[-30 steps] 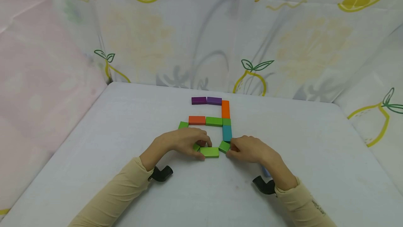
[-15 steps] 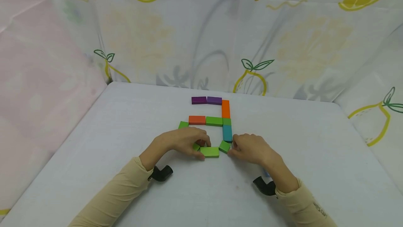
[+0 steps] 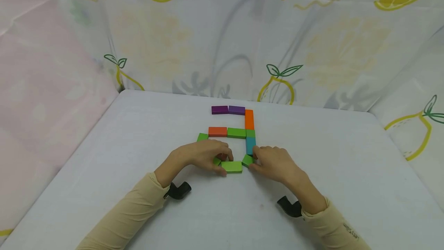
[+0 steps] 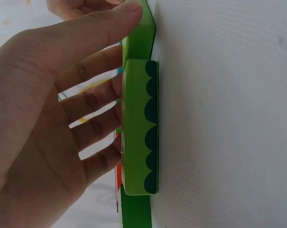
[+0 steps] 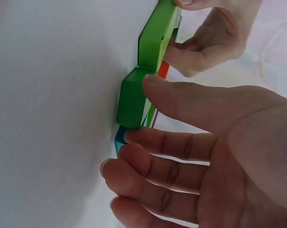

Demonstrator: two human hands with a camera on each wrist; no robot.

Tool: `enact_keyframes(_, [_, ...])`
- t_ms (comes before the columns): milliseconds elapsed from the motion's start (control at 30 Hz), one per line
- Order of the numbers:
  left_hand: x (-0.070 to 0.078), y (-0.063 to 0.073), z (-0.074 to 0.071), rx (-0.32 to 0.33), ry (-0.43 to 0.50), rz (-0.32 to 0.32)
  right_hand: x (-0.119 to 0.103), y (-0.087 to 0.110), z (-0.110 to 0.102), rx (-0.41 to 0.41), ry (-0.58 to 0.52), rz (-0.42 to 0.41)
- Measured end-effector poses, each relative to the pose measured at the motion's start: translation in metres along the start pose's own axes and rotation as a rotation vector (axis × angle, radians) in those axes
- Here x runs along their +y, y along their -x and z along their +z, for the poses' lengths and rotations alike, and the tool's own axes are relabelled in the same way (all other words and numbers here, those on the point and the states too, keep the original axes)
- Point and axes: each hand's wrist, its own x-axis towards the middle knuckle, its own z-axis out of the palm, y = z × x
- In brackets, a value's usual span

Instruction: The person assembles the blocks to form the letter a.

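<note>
A light green block [image 3: 231,167] lies lengthwise at the near edge of an outline of flat coloured blocks. My left hand [image 3: 204,155] pinches its left end, thumb in front and fingers behind. A green block with dark scallops [image 4: 141,126] sits beside it under that hand, partly hidden in the head view. At the right end lies a slanted green block [image 3: 247,160]. My right hand [image 3: 275,163] pinches this one, thumb on its near corner and index finger behind, by the teal block [image 3: 250,145]. The other right fingers are loosely curled.
Beyond my hands the outline continues with a red-orange block [image 3: 217,131], a green block [image 3: 236,133], an orange block [image 3: 249,119] and two purple blocks [image 3: 220,110]. Another green block [image 3: 202,137] shows past my left hand. Black curved pieces [image 3: 179,191] hang at both wrists.
My right hand has shifted slightly left and away from me, its index finger now overlapping the teal block. A blue piece beside my right wrist is now hidden. My left hand stays put.
</note>
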Motion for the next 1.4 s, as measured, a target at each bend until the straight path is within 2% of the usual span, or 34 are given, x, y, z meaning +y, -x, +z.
enact_keyframes(300, [0.0006, -0.0003, -0.0004, 0.002, 0.003, 0.000, 0.0015, -0.0001, -0.0018, -0.034, -0.014, 0.001])
enact_keyframes(1033, [-0.0007, -0.0006, -0.0008, -0.011, 0.001, 0.011, 0.0051, -0.0010, -0.0016, -0.055, -0.046, -0.011])
enact_keyframes(1400, [0.0025, 0.0005, -0.0030, -0.024, 0.054, 0.005, 0.0039, -0.0015, -0.0023, -0.067, -0.055, -0.001])
